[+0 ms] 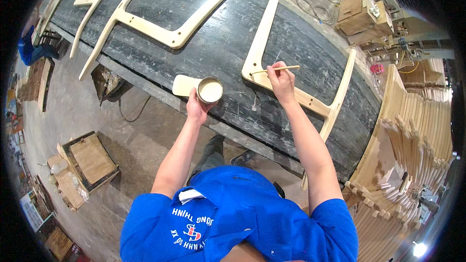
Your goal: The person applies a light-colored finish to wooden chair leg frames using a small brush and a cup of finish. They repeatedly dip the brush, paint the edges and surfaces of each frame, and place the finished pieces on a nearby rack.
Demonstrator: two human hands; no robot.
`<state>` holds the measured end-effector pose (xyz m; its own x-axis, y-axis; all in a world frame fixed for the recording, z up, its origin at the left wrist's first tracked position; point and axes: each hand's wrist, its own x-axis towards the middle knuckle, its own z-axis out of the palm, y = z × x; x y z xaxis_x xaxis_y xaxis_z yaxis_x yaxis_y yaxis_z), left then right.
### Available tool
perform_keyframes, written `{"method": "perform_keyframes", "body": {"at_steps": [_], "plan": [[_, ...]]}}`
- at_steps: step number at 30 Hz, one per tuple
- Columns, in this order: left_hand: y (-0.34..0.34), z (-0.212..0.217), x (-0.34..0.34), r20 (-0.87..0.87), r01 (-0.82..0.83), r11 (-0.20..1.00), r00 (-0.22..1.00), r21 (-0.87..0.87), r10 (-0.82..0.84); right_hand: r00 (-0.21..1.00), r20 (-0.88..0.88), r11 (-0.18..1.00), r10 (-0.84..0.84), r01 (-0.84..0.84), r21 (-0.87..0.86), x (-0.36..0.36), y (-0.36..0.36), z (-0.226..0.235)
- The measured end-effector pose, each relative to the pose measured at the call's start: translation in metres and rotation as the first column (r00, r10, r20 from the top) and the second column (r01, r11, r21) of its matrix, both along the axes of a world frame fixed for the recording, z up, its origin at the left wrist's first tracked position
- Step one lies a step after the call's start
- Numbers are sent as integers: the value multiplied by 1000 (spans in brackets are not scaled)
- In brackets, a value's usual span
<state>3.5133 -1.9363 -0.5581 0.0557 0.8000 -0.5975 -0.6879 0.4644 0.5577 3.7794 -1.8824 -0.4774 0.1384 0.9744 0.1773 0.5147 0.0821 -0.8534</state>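
My left hand (196,110) is wrapped round a small round can (210,99) with cream-coloured stuff in it. A pale, rounded flat piece (182,85) sticks out on the can's left side; I cannot tell whether my fingers also grip it. Pinched in my right hand (283,86) is a thin wooden stick (291,67). Its tip meets the corner of a pale wooden chair-like frame (266,34), close to a small dark hole. This frame lies flat on the long dark table (233,53), with more dark holes along its crosspiece.
Another wooden frame (150,29) lies further left on the table, with a third (97,1) beyond it. Stacked curved wooden parts (412,140) stand at the right. Wooden boxes (92,157) sit on the floor at the left. A person in blue (33,51) is at the far left.
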Motion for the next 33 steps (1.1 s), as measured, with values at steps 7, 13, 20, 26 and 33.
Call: {"method": "perform_keyframes", "body": {"at_steps": [7, 13, 20, 26, 33], "plan": [[-11, -2, -9, -4, -24, 1000, 1000, -17, 24, 985, 77, 987, 155, -158, 37, -8, 12, -8], [-9, -1, -10, 17, -38, 999, 999, -6, 38, 985, 136, 994, 105, -107, 5, 5, 29, 9], [-7, -3, -11, 39, -31, 999, 999, -32, 33, 982, 151, 993, 117, -118, -6, 4, 44, -6], [-5, 1, -11, 30, -22, 1000, 999, -6, 22, 836, 411, 928, 362, -364, -76, -1, 52, -1], [1, 3, -6, 34, -54, 998, 998, -15, 54, 840, 339, 904, 424, -415, -103, 7, 52, 8]]}}
